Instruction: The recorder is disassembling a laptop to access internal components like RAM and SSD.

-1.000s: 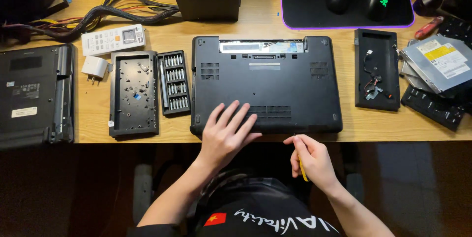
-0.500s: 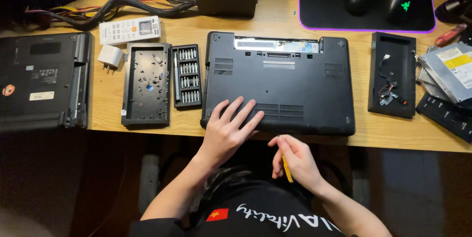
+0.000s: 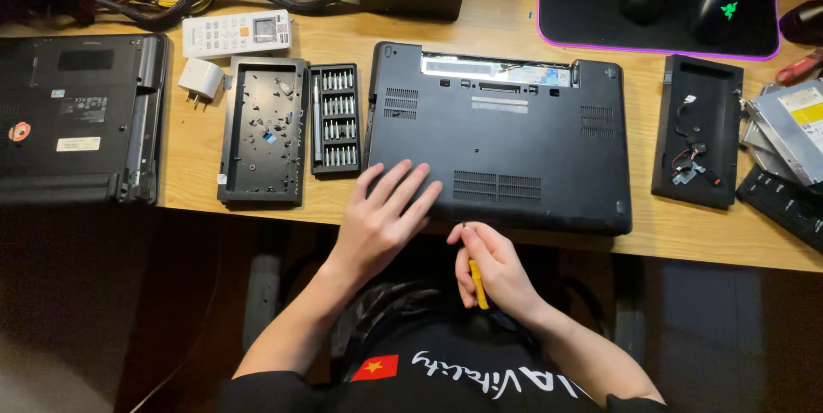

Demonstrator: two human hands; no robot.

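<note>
A black laptop (image 3: 506, 134) lies upside down on the wooden desk (image 3: 480, 32), its battery bay open along the far edge. My left hand (image 3: 381, 216) rests flat on the laptop's near left corner, fingers spread. My right hand (image 3: 490, 267) is just below the laptop's front edge, closed around a small yellow-handled screwdriver (image 3: 477, 283) whose tip points up at that edge.
Left of the laptop lie a screwdriver bit set (image 3: 335, 118), a black cover panel (image 3: 263, 130) with loose screws, a white charger (image 3: 201, 80), a white remote (image 3: 237, 33) and another black laptop (image 3: 77, 117). At right lie a black tray (image 3: 696, 130), an optical drive (image 3: 793, 130) and a mouse pad (image 3: 660, 2).
My right hand with the screwdriver has moved up closer to the laptop's front edge. The left hand stays on the laptop. The view has shifted slightly.
</note>
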